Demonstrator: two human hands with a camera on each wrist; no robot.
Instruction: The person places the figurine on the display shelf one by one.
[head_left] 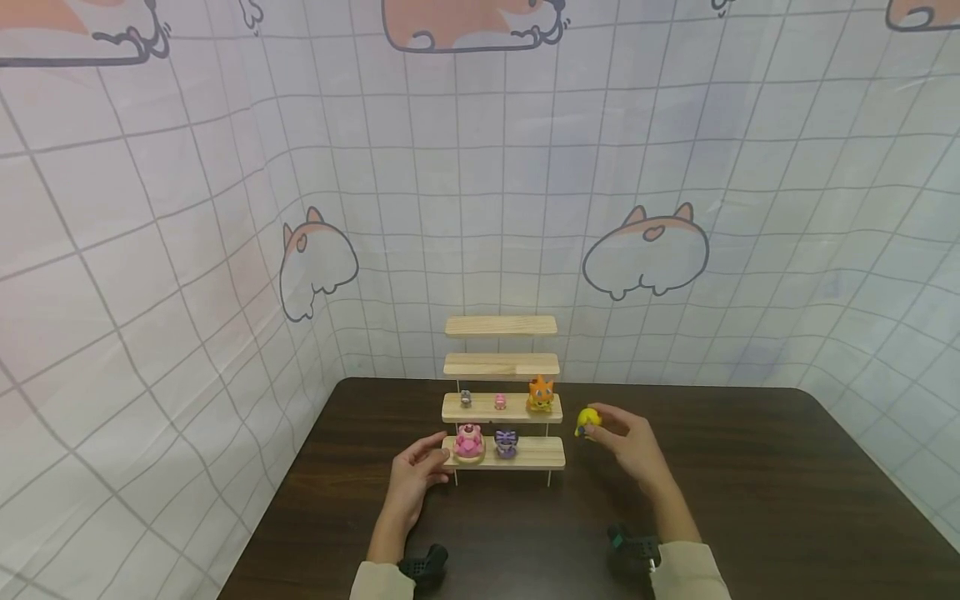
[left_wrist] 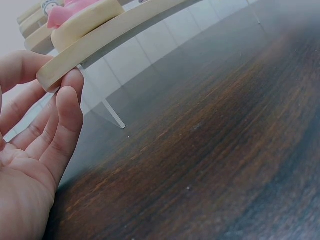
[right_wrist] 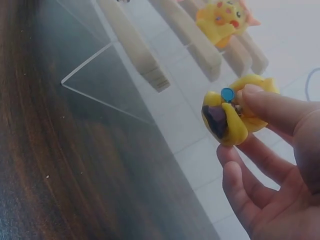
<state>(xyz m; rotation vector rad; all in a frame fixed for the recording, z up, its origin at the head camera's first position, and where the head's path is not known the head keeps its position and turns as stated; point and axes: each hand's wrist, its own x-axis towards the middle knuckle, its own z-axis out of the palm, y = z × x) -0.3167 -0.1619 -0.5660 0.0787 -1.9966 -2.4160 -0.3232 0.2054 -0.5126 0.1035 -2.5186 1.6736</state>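
Between thumb and fingers, my right hand (head_left: 633, 442) pinches a small yellow figurine (right_wrist: 230, 112) with a dark purple patch and a blue round piece, held in the air right of the wooden tiered shelf (head_left: 525, 454). My left hand (head_left: 416, 475) grips the left end of the lowest plank (left_wrist: 60, 70), fingers above and below it. On that plank sit a pink figurine (head_left: 468, 443) on a round cream base and a purple figurine (head_left: 506, 444) with a bow. The second tier bears a grey figurine (head_left: 466, 399), a small pink figurine (head_left: 500, 402) and an orange-and-yellow figurine (head_left: 540, 395).
Two upper planks (head_left: 501, 326) of the shelf rise behind the others. Thin wire legs (left_wrist: 114, 115) stand on the dark wooden table (head_left: 750, 475). A white grid-patterned curtain (head_left: 480, 208) with cartoon dogs surrounds the table at the back and sides.
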